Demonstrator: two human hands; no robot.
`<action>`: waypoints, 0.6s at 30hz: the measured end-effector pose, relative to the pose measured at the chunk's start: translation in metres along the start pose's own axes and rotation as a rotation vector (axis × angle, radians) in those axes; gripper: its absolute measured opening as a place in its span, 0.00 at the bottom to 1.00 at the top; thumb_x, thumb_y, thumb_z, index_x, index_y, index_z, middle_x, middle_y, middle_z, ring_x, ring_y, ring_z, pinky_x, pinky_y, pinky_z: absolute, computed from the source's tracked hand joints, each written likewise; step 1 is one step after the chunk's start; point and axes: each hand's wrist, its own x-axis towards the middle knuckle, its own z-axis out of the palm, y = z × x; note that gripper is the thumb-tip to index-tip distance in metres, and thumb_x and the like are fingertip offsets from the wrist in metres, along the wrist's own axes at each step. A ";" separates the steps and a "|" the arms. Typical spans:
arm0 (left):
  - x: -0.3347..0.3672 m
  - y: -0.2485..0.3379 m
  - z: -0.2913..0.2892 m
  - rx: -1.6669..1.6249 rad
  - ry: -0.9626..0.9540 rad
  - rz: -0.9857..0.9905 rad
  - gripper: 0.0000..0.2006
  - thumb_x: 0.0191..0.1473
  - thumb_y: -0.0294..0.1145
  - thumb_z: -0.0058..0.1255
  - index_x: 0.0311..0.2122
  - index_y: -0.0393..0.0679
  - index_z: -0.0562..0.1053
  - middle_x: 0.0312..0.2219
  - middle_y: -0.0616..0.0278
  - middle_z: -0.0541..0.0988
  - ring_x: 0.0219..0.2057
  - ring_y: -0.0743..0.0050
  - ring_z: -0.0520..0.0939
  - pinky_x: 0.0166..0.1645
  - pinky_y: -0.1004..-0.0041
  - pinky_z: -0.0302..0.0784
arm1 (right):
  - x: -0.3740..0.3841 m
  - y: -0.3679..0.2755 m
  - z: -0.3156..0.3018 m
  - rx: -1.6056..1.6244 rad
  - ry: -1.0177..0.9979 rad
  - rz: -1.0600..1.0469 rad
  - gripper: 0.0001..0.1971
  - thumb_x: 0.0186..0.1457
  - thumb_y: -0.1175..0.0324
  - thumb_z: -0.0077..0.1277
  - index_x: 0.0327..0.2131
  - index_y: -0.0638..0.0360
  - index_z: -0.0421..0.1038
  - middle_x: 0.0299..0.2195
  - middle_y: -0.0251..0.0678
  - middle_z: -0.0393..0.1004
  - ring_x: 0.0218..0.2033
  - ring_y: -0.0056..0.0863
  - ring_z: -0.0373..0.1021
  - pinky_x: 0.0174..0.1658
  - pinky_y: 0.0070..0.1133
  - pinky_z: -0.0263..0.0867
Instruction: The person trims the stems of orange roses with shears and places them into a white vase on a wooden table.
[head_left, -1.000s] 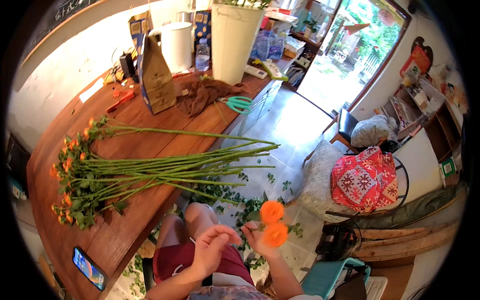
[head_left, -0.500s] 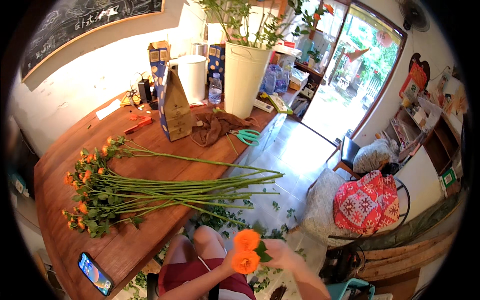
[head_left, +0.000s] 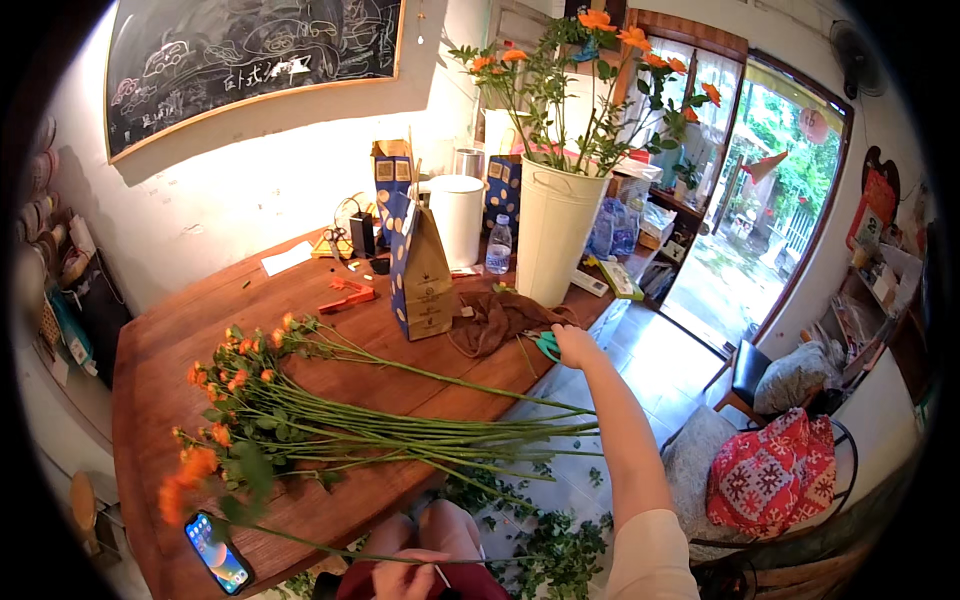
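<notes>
My left hand [head_left: 405, 576], low over my lap, is closed round the stem of an orange rose [head_left: 190, 485]. That stem runs sideways, and its blurred blooms hang to the left near the phone. My right arm stretches forward to the table's right edge. There my right hand [head_left: 578, 346] is closed on the handles of teal scissors [head_left: 546, 345], which lie beside a crumpled brown cloth [head_left: 495, 322]. A bundle of orange roses [head_left: 400, 428] lies across the table, blooms left, stems reaching past the near edge.
On the wooden table [head_left: 190, 330] are a paper bag [head_left: 425, 275], a red tool [head_left: 347, 297], a water bottle [head_left: 498, 247] and a phone [head_left: 218, 552]. A tall cream bucket [head_left: 555, 235] holds more orange roses. Cut leaves [head_left: 560, 545] litter the floor; a cushioned chair [head_left: 770, 470] stands at right.
My right hand has left the rose near my lap and reached forward to the scissors. The rose has swung left in my left hand. The view has shifted up and left.
</notes>
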 end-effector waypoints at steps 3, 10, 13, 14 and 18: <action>0.003 0.013 -0.027 -0.509 0.267 -0.199 0.08 0.51 0.18 0.43 0.36 0.34 0.72 0.30 0.51 0.77 0.32 0.68 0.78 0.35 0.73 0.73 | -0.006 0.006 -0.021 0.053 -0.181 -0.015 0.32 0.34 0.68 0.55 0.47 0.66 0.59 0.42 0.54 0.68 0.44 0.47 0.66 0.45 0.33 0.64; 0.068 0.027 -0.075 -0.436 0.799 -0.078 0.05 0.56 0.26 0.38 0.37 0.38 0.64 0.23 0.55 0.74 0.19 0.72 0.77 0.23 0.75 0.78 | -0.180 0.052 -0.113 0.732 0.183 0.075 0.26 0.40 0.72 0.61 0.47 0.59 0.67 0.19 0.24 0.65 0.20 0.12 0.60 0.24 0.14 0.58; 0.092 0.016 -0.052 -0.552 0.804 -0.092 0.05 0.57 0.27 0.38 0.36 0.39 0.65 0.24 0.57 0.75 0.18 0.77 0.75 0.23 0.77 0.78 | -0.332 0.023 -0.159 1.363 -0.225 0.364 0.25 0.47 0.67 0.55 0.51 0.59 0.64 0.28 0.25 0.68 0.24 0.16 0.66 0.28 0.14 0.63; 0.096 0.012 -0.045 -0.577 0.777 -0.096 0.05 0.58 0.28 0.38 0.36 0.39 0.65 0.24 0.57 0.75 0.17 0.78 0.75 0.23 0.77 0.78 | -0.364 0.014 -0.152 1.153 -0.315 0.138 0.29 0.46 0.61 0.56 0.52 0.59 0.61 0.35 0.31 0.67 0.32 0.23 0.66 0.34 0.21 0.63; 0.106 0.014 -0.011 -0.615 0.721 -0.149 0.05 0.58 0.28 0.38 0.36 0.39 0.65 0.25 0.58 0.75 0.16 0.80 0.74 0.23 0.77 0.79 | -0.445 -0.018 -0.118 1.013 -0.641 -0.133 0.43 0.45 0.41 0.53 0.56 0.62 0.53 0.50 0.46 0.61 0.47 0.41 0.62 0.46 0.30 0.60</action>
